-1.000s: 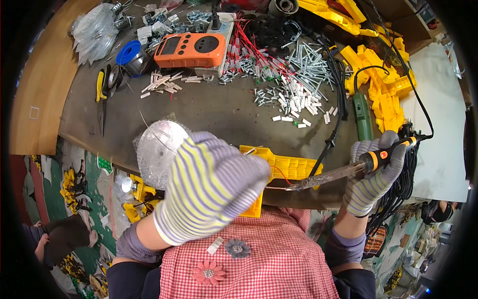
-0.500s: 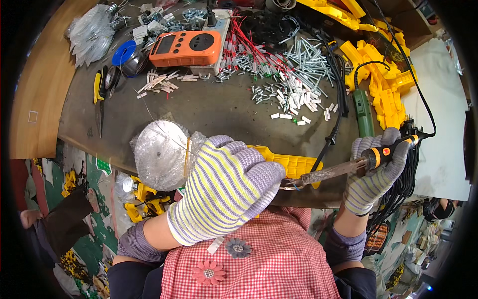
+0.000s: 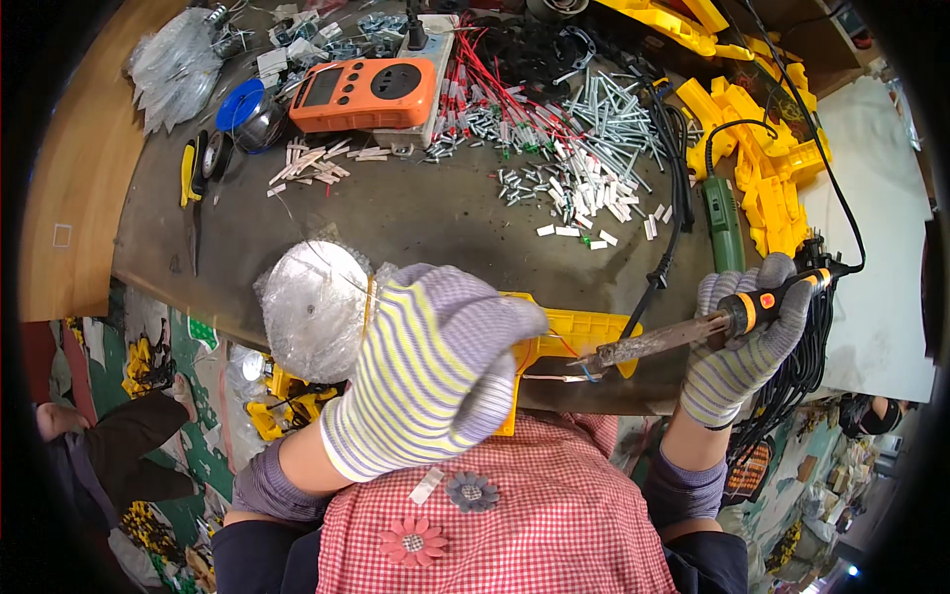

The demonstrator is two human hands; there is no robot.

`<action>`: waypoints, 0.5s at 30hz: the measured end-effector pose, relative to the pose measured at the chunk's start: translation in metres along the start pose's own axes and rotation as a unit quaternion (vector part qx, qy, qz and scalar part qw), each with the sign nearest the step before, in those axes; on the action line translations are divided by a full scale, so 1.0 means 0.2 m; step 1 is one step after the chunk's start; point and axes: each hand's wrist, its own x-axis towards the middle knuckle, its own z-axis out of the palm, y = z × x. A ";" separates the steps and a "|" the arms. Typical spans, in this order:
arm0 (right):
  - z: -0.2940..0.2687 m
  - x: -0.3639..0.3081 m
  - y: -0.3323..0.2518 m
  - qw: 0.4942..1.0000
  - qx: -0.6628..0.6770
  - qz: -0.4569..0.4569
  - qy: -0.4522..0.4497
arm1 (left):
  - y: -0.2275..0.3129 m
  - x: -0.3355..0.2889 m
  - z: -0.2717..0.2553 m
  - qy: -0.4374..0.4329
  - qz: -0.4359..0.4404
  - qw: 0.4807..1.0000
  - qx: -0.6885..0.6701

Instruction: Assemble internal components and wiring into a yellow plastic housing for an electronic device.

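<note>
While the left hand (image 3: 435,371) gripped the yellow plastic part (image 3: 579,332) near the frame's middle, the right hand (image 3: 742,342) squeezed the soldering iron (image 3: 683,337), its tip touching thin wires (image 3: 564,361); the joint looked unfinished.

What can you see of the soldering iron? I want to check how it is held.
The soldering iron has an orange and black handle, a long dark, scorched metal shaft and a black cord leaving its rear end. The right hand, in a grey striped knit glove, grips the handle. The iron lies nearly level, its tip pointing left at thin wires on the yellow plastic part, which the left hand holds at the table's near edge. Whether the tip touches them is unclear.
</note>
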 end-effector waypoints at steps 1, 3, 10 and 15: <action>0.00 0.00 0.00 1.000 0.000 0.005 -0.008 | 0.00 -0.01 -0.02 -0.001 -0.032 0.999 -0.019; -0.06 0.03 -0.03 0.996 0.018 0.011 -0.089 | -0.05 -0.05 -0.05 -0.003 -0.036 0.999 -0.017; 0.14 0.00 -0.04 0.994 -0.009 -0.008 0.107 | -0.13 -0.08 -0.08 0.031 -0.040 0.998 0.047; 0.04 0.02 0.04 0.996 0.038 0.065 -0.054 | -0.14 -0.06 -0.07 0.023 -0.062 0.997 0.032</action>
